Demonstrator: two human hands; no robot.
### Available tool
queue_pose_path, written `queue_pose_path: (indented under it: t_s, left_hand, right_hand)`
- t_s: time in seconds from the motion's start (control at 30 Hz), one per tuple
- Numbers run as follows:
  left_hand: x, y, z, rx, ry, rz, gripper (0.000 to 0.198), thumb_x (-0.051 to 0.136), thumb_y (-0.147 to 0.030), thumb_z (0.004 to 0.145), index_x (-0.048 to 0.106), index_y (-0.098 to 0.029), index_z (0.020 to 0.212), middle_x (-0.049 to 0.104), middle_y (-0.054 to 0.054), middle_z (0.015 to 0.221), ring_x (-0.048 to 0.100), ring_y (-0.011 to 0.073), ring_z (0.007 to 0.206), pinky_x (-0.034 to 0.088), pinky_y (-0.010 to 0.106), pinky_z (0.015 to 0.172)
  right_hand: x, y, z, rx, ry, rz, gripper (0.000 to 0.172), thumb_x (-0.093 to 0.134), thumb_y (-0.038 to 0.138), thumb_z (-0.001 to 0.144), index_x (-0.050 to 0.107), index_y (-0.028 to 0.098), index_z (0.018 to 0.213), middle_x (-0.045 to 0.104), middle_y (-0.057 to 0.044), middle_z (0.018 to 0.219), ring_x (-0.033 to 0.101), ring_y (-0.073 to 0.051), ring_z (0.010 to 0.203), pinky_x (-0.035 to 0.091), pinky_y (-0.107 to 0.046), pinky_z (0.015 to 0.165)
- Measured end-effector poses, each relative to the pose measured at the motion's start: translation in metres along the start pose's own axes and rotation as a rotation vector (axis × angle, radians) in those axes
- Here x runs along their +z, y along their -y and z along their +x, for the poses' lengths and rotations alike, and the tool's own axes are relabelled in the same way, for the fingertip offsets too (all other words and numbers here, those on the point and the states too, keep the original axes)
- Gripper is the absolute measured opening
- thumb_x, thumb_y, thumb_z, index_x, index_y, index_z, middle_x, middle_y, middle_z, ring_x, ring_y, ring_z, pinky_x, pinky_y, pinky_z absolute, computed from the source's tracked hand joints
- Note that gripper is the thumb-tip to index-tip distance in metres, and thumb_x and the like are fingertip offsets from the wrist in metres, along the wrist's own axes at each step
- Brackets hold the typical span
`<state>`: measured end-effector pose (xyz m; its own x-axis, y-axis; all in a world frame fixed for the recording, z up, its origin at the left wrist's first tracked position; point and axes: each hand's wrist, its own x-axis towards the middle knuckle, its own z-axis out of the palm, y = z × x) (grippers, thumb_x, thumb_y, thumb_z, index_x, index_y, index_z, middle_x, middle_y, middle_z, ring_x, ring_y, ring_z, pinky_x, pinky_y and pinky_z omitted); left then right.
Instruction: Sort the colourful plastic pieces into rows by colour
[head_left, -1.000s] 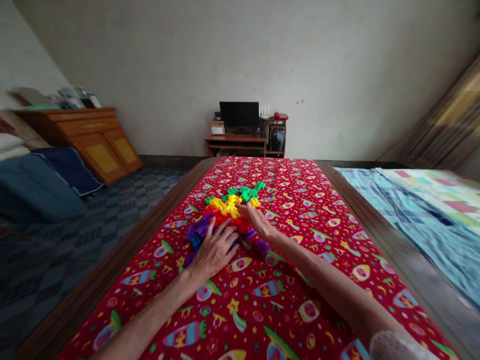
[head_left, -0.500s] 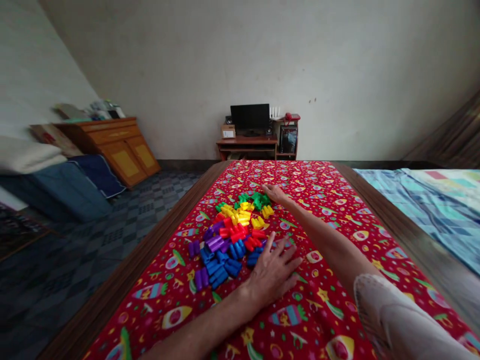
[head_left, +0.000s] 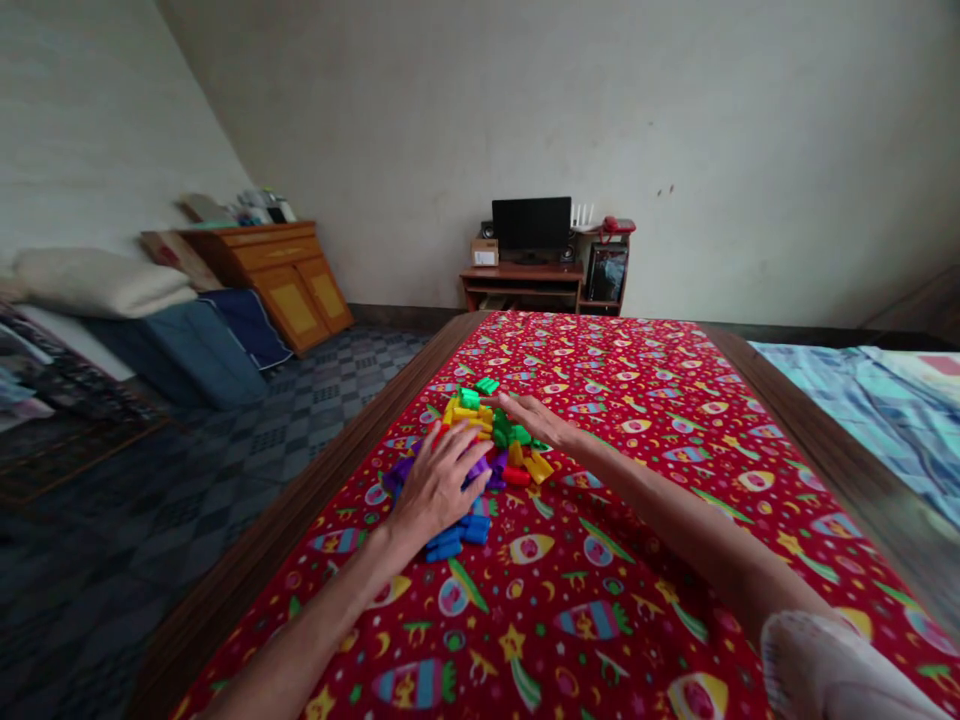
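Plastic toy blocks shaped like paired tubes lie heaped on a red patterned cloth point(head_left: 592, 560). My left hand point(head_left: 442, 475) rests over the heap with its fingers spread, hiding many of the blocks beneath. Blue blocks point(head_left: 474, 530) show below the palm, and purple blocks point(head_left: 400, 472) peek out to its left. At the far right side of the pile, my right hand point(head_left: 536, 418) lies low with fingers stretched out, beside the green blocks point(head_left: 510, 432). A yellow block point(head_left: 538, 467) and a red block point(head_left: 516, 477) sit between the hands, on the near side.
The cloth covers a long table with a brown wooden edge point(head_left: 300, 510). Beyond its far end stands a desk with a monitor point(head_left: 531, 224). A wooden cabinet point(head_left: 289, 285) is at the left, and a bed with a checked sheet point(head_left: 847, 400) is at the right.
My left hand has moved from the cloth at the pile's near right onto the blocks, forward and left. The blocks are bunched closer together. The camera view has turned slightly left.
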<state>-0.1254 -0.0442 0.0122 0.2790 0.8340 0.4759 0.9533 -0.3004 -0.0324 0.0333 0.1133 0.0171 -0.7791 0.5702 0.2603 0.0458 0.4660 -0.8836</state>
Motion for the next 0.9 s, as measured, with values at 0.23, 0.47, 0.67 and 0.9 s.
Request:
queue_pose_path:
  t_s: [0.23, 0.47, 0.67, 0.9]
  left_hand:
    - [0.002, 0.041, -0.012, -0.342, 0.036, -0.029, 0.061, 0.041, -0.054, 0.094, 0.037, -0.023, 0.147, 0.035, 0.013, 0.155, 0.032, 0.0361, 0.141, 0.027, 0.059, 0.112]
    - [-0.001, 0.029, -0.05, -0.418, 0.248, -0.132, 0.104, 0.079, -0.053, 0.062, 0.029, -0.028, 0.15, 0.026, 0.015, 0.158, 0.028, 0.0439, 0.141, 0.033, 0.061, 0.107]
    - [0.003, 0.025, -0.014, -0.395, 0.078, -0.253, 0.061, 0.064, -0.02, 0.074, 0.049, -0.024, 0.133, 0.058, 0.01, 0.127, 0.056, 0.0283, 0.12, 0.047, 0.043, 0.102]
    - [-0.009, 0.051, 0.042, -0.307, -0.05, -0.281, 0.063, 0.059, -0.031, 0.085, 0.037, -0.023, 0.143, 0.052, 0.007, 0.142, 0.05, 0.0247, 0.129, 0.039, 0.039, 0.109]
  right_hand:
    - [-0.025, -0.005, -0.05, 0.035, 0.065, -0.341, 0.076, 0.05, 0.067, 0.085, 0.041, 0.023, 0.146, 0.05, -0.013, 0.144, 0.048, -0.032, 0.13, 0.04, -0.049, 0.105]
    - [0.026, -0.009, -0.082, -0.114, 0.109, -0.751, 0.089, 0.075, 0.047, 0.074, 0.036, 0.02, 0.148, 0.044, -0.022, 0.143, 0.044, -0.039, 0.13, 0.041, -0.055, 0.103]
    - [0.05, 0.016, -0.052, -0.249, 0.039, -0.491, 0.043, 0.055, 0.033, 0.092, 0.057, 0.013, 0.13, 0.066, -0.015, 0.118, 0.064, -0.024, 0.102, 0.051, -0.036, 0.089]
    - [-0.002, 0.039, 0.003, -0.07, -0.035, -0.21, 0.049, 0.054, 0.048, 0.09, 0.061, 0.018, 0.128, 0.071, -0.009, 0.113, 0.07, -0.024, 0.089, 0.058, -0.03, 0.065]
